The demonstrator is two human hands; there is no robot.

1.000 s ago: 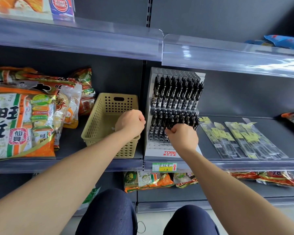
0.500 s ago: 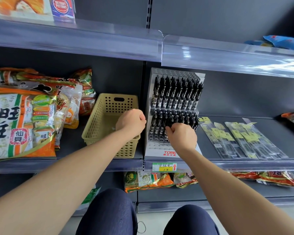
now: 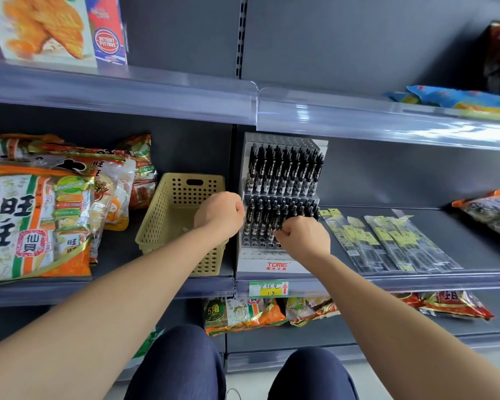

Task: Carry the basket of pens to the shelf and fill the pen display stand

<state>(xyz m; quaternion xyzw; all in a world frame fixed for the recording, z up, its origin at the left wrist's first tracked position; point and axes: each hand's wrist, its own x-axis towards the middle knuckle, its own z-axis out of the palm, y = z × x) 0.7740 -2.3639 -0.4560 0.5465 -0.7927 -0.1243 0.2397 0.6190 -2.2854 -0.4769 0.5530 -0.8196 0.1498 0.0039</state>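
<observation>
Currently, the pen display stand (image 3: 272,262) is standing on the shelf (image 3: 474,243), just right of the basket (image 3: 168,223), with black pens (image 3: 283,171) filling its upper tier. We are curling the fingers of our right hand (image 3: 303,239) around pens in the lower tier. We are holding our left hand (image 3: 218,216) fisted over the basket's right rim; whether it is gripping anything, we cannot tell. Snack bags (image 3: 35,220) are lying further left.

One wide-angle head view faces the shelf (image 3: 462,238) from close, tilted slightly down; the person's knees (image 3: 182,365) fill the frame's bottom centre.
</observation>
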